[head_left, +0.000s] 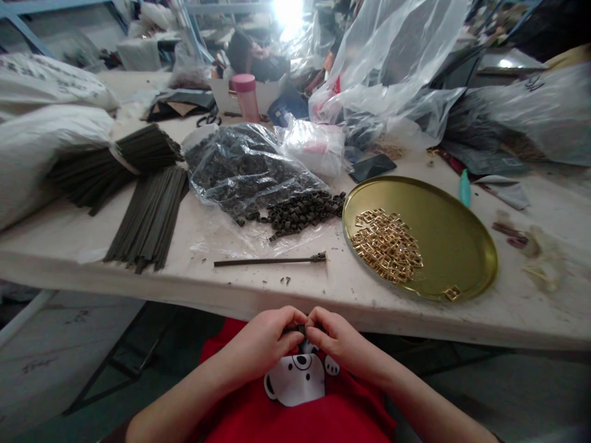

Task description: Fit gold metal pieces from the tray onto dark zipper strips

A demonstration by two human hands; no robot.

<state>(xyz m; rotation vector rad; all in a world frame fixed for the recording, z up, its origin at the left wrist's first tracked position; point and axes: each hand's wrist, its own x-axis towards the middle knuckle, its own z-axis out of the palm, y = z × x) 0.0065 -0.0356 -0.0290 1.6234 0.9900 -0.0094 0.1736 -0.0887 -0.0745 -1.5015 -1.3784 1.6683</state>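
Observation:
My left hand (282, 331) and my right hand (329, 332) meet in front of the table's edge, over the red clothing. Fingertips of both are pinched together on a small dark strap piece (301, 329), mostly covered by the fingers. On the table just beyond lies a narrow dark strap (268, 262) with a loop and a bit of gold metal at its right end. Past it is a heap of small dark loops (300, 214), spilling from a clear plastic bag (249, 163). Gold square buckles (388, 246) are piled on the left side of a round gold tray (455, 240).
Loose dark straps (150, 215) and a tied bundle (120, 160) lie at the left beside white sacks (41, 141). A pink-lidded jar (246, 98), black scissors (209, 118) and clear plastic sheeting (392, 61) stand farther back. A teal tool (464, 188) lies behind the tray.

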